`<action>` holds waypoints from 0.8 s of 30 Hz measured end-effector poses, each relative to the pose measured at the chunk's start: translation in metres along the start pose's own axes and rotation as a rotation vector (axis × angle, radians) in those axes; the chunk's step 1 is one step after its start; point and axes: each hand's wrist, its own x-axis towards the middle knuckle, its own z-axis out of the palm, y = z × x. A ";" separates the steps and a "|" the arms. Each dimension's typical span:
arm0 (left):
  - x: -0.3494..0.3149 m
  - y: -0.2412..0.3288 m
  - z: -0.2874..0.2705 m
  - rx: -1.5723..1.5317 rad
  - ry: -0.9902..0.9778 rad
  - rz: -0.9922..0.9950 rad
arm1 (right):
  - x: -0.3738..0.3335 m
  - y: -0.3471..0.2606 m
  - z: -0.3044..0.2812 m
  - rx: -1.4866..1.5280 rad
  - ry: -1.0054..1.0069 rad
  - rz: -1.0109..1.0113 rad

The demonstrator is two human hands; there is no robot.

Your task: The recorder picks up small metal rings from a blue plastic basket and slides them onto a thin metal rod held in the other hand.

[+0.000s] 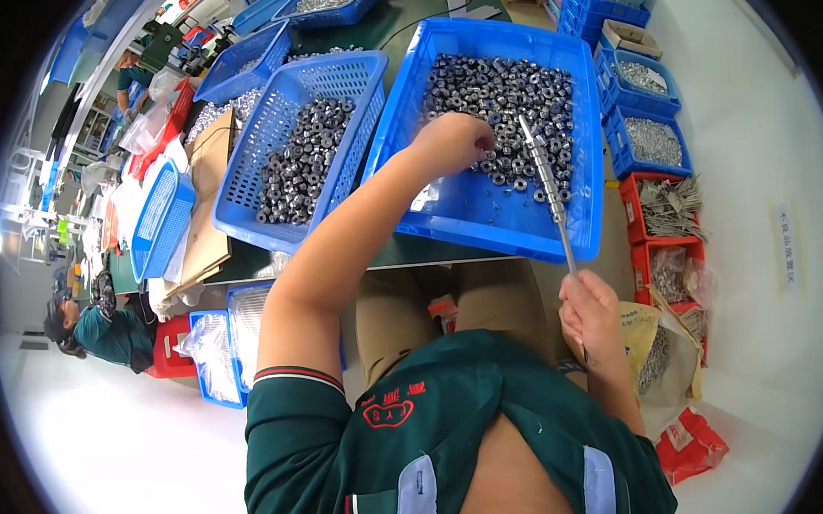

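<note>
A blue tray on the table holds a wide heap of small metal rings, bunched mostly toward its far side. My right hand is closed around the near end of a thin metal rod, just outside the tray's near edge. The rod slants up over the tray, with several metal rings threaded along its far part. Over the heap, my left hand reaches in from the left with its fingers curled together close to the rings. Whatever sits between those fingertips is too hidden to name.
Left of the tray stands a perforated blue basket with more rings. Cardboard sheets and a tilted blue basket lie beyond. Blue crates and red bins of metal parts line the right. A co-worker sits far left.
</note>
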 end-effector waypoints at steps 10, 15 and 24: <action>-0.002 0.000 0.022 0.346 -0.110 0.007 | 0.002 0.004 -0.006 0.000 -0.030 -0.021; 0.000 -0.010 0.009 0.121 -0.130 -0.071 | 0.001 0.005 -0.004 0.016 -0.029 -0.020; -0.003 0.005 0.017 0.356 -0.178 -0.034 | 0.000 0.005 -0.006 0.024 -0.037 -0.027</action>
